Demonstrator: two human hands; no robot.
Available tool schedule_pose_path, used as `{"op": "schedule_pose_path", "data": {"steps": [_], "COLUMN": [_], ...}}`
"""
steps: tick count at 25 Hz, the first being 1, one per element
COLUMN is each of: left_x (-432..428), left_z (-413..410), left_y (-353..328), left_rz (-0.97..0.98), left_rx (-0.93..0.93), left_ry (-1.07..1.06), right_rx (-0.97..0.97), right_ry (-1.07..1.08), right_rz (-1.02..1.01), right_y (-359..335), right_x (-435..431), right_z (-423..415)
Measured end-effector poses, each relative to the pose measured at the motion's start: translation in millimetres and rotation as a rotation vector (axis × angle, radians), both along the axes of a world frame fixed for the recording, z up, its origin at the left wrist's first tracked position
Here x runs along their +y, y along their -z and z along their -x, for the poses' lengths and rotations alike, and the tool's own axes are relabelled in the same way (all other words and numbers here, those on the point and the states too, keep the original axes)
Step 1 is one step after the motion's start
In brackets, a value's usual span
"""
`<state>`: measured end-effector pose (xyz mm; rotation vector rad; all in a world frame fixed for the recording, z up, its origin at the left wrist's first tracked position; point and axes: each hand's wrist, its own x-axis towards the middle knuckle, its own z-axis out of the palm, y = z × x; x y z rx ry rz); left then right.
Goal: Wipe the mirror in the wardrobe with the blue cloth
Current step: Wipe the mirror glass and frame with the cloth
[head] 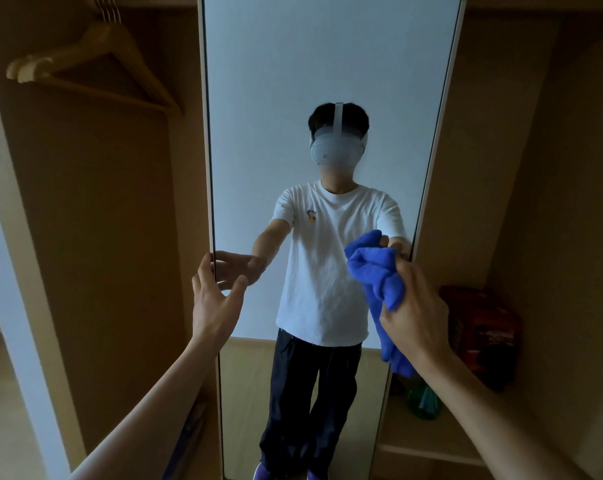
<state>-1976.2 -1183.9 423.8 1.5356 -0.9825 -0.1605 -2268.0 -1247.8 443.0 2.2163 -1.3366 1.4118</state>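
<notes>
Right hand (pixel 411 306) clenched round bunched blue cloth (pixel 376 271), near right edge of wardrobe mirror (pixel 327 81) — glass contact unclear. Left hand (pixel 213 299) fingers spread, at left edge. Best: flatten cloth, press evenly, overlap strokes — steady panel.

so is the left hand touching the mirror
Touching. In the head view the left hand has its fingertips on the left edge of the mirror, meeting their own reflection with no gap.

The mirror (pixel 327 64) stands in the frame's centre. Hangers (pixel 96 64) hang at upper left. At right, a box (pixel 480 327) sits on a shelf (pixel 407 434), behind the right hand (pixel 414 313) and the cloth (pixel 376 271) it grips.
</notes>
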Motion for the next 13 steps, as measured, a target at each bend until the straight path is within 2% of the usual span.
{"op": "schedule_pose_path", "data": {"steps": [5, 13], "left_x": [-2, -11], "left_z": [-4, -15], "left_y": [6, 13], "left_rz": [0.02, 0.075], "left_rx": [-0.007, -0.034], "left_ry": [0.013, 0.036], "right_rx": [-0.265, -0.404], "right_ry": [0.141, 0.178], "right_rz": [0.056, 0.009], "right_y": [-20, -24], "right_x": [3, -8], "right_z": [-6, -20]}}
